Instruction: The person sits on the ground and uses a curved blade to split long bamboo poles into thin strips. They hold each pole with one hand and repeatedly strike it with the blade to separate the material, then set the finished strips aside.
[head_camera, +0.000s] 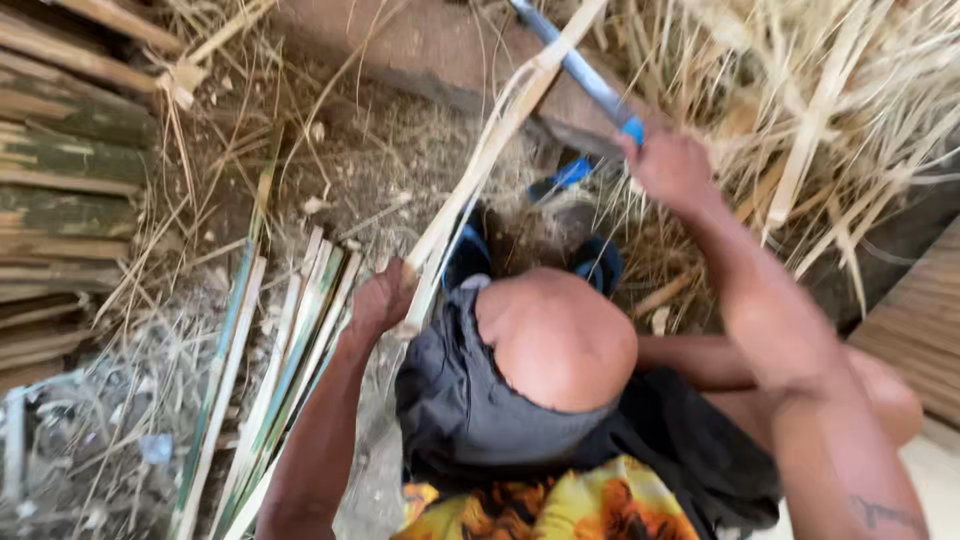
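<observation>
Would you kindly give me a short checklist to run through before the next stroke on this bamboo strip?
1. Left hand grips the bamboo strip: ok.
2. Right hand grips the blue-handled tool: ok.
3. Blade edge seated in the strip: cannot tell, blurred.
4. Left hand apart from the tool: ok.
5. Knee sits just under the strip: not ok.
6. Finished strips lie aside on the ground: ok.

No packages, labels, signs or screens show in this view.
</observation>
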